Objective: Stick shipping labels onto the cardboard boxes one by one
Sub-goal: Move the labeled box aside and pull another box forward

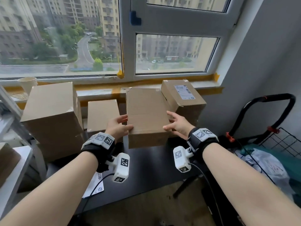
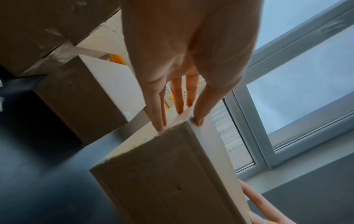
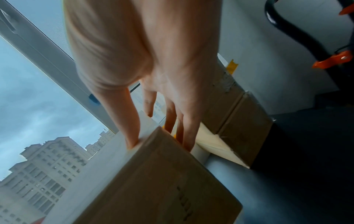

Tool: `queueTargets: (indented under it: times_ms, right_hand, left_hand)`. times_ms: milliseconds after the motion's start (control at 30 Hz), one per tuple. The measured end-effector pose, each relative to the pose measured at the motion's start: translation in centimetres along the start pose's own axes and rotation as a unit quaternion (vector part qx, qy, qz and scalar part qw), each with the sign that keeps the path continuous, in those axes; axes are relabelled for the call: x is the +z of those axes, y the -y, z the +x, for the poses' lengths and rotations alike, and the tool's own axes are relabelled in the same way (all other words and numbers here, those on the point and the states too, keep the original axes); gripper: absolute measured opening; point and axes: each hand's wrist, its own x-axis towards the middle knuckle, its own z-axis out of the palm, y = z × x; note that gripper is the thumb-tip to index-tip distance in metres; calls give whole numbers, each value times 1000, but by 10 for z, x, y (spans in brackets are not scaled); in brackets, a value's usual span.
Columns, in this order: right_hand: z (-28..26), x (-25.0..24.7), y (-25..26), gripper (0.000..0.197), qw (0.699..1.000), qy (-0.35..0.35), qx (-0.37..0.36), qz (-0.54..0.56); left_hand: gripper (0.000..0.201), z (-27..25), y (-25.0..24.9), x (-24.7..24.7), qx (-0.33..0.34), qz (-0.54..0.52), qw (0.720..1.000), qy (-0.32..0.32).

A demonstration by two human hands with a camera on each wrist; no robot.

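Note:
A plain brown cardboard box (image 1: 146,116) with no label on its top sits in the middle, its near end over the black table (image 1: 154,168). My left hand (image 1: 126,123) grips its near left corner, thumb on top and fingers down the side. My right hand (image 1: 170,122) grips the near right corner the same way. The left wrist view shows the left hand (image 2: 180,122) pinching the box (image 2: 172,174) at its corner. The right wrist view shows the right hand (image 3: 160,144) on the box (image 3: 162,181). A shipping label sheet (image 1: 96,185) lies on the table under my left forearm.
A box with a white label (image 1: 184,95) stands at the back right, touching the held box. A large box (image 1: 52,115) and a smaller one (image 1: 102,115) stand to the left. A paper cup (image 1: 28,84) is on the sill. A black cart (image 1: 268,128) stands to the right.

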Motion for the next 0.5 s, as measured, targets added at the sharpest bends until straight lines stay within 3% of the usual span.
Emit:
queueTargets:
  times_ms: [500]
  right_hand:
    - [-7,-19,-80,76,993,0,119,20]
  left_hand:
    - [61,-19,73,19,-60,37,997,36]
